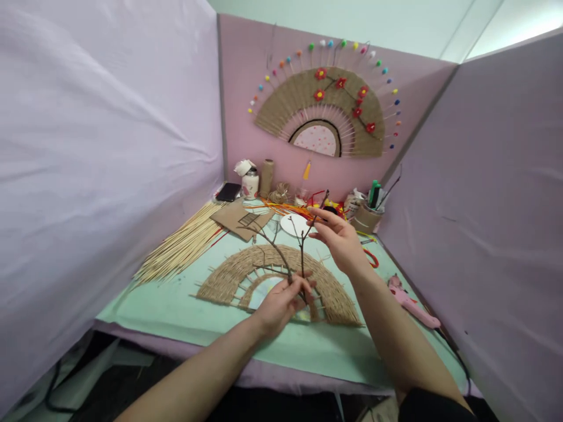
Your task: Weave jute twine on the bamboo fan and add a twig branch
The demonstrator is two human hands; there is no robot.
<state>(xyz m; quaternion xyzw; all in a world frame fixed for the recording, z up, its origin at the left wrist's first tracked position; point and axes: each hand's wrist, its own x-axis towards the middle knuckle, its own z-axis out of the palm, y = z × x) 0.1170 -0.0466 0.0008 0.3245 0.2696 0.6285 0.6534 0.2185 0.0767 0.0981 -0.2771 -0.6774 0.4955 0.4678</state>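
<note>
Low over the table, my left hand [284, 302] is closed around the lower ends of thin, brown, forked twigs [281, 255]. My right hand [336, 234] is raised beside the upper part of the right-hand twig [302, 252]. Its fingers are stretched and apart, with the fingertips at the twig; whether they touch it I cannot tell. Beneath both hands lies a woven, fan-shaped twine piece [246, 264] with a pale half-round centre, partly hidden by my left hand.
A finished-looking fan with red flowers [341, 83] hangs on the back wall. Thin sticks [180, 243] lie at left, near cardboard [233, 217]. A pink glue gun [413, 305] rests at right. Behind stand a jar [250, 184], a twine ball [280, 194] and a pen holder [366, 218].
</note>
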